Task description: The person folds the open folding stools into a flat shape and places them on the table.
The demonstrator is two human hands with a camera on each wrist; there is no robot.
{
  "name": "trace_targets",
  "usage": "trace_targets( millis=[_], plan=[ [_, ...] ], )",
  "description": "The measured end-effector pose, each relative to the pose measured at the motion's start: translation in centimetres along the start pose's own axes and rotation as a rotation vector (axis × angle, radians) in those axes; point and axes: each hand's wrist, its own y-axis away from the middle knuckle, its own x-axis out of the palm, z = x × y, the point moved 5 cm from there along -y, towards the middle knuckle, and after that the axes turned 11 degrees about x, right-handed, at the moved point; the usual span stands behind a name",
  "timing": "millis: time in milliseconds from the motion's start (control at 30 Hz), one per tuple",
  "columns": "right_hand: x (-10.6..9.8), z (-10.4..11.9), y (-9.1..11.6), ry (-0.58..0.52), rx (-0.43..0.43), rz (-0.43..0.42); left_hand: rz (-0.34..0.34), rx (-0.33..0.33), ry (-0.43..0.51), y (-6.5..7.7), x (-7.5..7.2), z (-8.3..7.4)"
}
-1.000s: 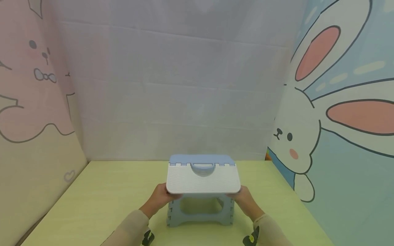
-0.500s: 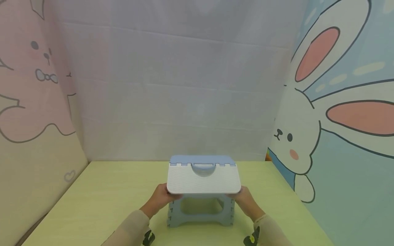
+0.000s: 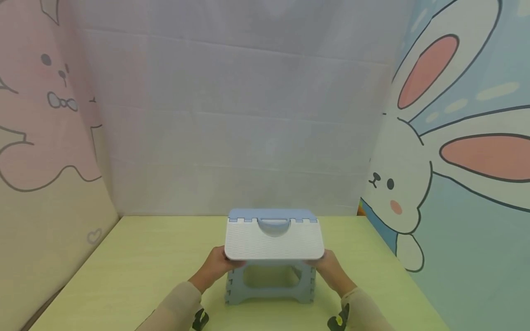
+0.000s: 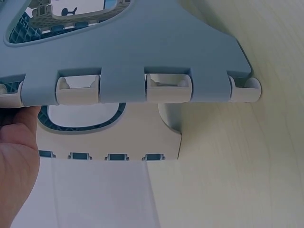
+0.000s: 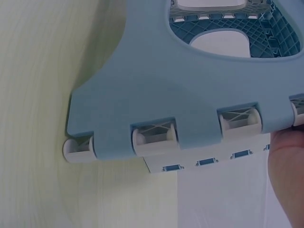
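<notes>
A folding step stool [image 3: 252, 241] stands unfolded on the table, its top white in front and blue along the back, with a blue handle [image 3: 273, 224] in the middle. My left hand [image 3: 214, 265] grips the left end just under the top; its fingers are mostly hidden. On the opposite end my right hand [image 3: 332, 270] holds the stool the same way. Close up in the left wrist view are the blue leg panel [image 4: 123, 47] and its white hinge knuckles. The right wrist view has the other end of that panel [image 5: 142, 90], with part of my palm at the edge.
The pale yellow-green table [image 3: 157, 243] extends around the stool. A white sheet [image 3: 248, 138] hangs behind it. Printed panels stand on both sides, with a rabbit wall [image 3: 463, 239] to the right and a pink cartoon wall [image 3: 41, 147] to the left.
</notes>
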Motion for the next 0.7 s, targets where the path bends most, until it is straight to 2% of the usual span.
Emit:
trace_targets(
  millis=[167,400,700],
  plan=[
    [0.00,-0.05,0.00,-0.041,-0.005,0.035,-0.006,-0.021,0.001,0.08,0.00,0.05],
    [-0.06,-0.20,-0.19,-0.020,-0.012,0.001,-0.012,-0.015,0.000,0.09,0.03,0.11],
    [0.05,-0.21,-0.13,-0.061,-0.019,0.019,-0.008,-0.012,-0.007,0.14,0.03,0.03]
  ],
)
